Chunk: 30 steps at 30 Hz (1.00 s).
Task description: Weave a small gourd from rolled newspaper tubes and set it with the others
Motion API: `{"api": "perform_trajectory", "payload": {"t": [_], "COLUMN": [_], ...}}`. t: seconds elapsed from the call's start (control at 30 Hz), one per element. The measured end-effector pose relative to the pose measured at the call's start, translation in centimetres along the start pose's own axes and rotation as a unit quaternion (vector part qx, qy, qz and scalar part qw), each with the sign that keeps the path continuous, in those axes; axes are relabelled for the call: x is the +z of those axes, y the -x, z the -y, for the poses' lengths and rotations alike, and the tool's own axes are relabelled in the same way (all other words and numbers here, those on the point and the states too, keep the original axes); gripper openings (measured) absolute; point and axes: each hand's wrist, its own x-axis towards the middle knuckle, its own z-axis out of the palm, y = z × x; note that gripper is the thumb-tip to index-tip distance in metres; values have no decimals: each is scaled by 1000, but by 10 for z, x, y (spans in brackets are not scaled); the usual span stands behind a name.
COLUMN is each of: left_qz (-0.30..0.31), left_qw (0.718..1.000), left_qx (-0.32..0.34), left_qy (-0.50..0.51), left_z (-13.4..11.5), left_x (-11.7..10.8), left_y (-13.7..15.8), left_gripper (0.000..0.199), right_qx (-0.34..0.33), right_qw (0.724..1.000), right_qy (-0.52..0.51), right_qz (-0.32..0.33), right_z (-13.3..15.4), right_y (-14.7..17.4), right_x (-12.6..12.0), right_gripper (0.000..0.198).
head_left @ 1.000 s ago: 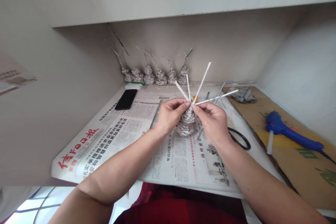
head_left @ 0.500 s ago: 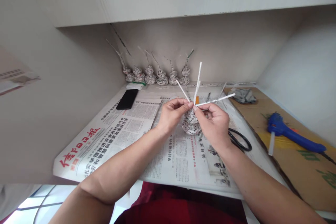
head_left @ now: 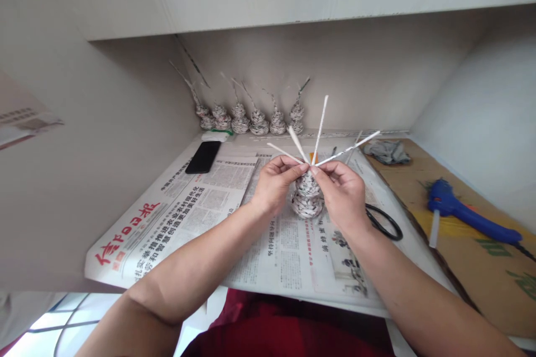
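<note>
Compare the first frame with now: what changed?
The woven gourd's lower end has swung right; its leftmost paper strip now leans lower to the left. Left hand and right hand still pinch its top, no release visible. Phone, glue gun and back-row gourds stayed put.

"What are you wearing, down at the bottom centre of the frame?"

"A deep red cloth garment (head_left: 280, 336) with broad darker patches, dimmest near its upper edge. Shirt or apron, I can't tell."

"And your arms?"

"My left forearm (head_left: 205, 251), at lower left, is bare to the creased elbow; my right forearm (head_left: 412, 284), at lower right, is bare too. Both taper to narrower wrists. My left hand (head_left: 274, 183) and right hand (head_left: 345, 192) are bare."
</note>
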Motion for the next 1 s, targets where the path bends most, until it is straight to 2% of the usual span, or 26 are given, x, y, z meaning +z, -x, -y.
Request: {"api": "perform_trajectory", "payload": {"t": [0.17, 0.37, 0.5, 0.6, 0.83, 1.0], "left_qz": [-1, -3, 10, 28, 41, 32], "left_qw": [1000, 994, 993, 996, 997, 997], "left_qx": [19, 65, 68, 46, -68, -71], "left_qy": [0, -87, -95, -73, 18, 24], "left_z": [1, -2, -2, -3, -1, -1], "left_x": [0, -1, -4, -5, -8, -9], "left_y": [0, 1, 0, -2, -8, -9], "left_gripper": [25, 25, 25, 29, 33, 37], "right_qx": [24, 37, 42, 50, 40, 52], "right_qw": [999, 998, 999, 998, 996, 993], "right_qy": [-22, 20, 6, -4, -51, -20], "right_qz": [15, 45, 33, 39, 55, 103], "right_z": [-1, 2, 4, 6, 10, 9], "right_y": [-4, -7, -7, -7, -4, -6], "right_x": [-1, -6, -6, -4, 1, -4], "right_gripper": [13, 17, 20, 21, 17, 17]}}
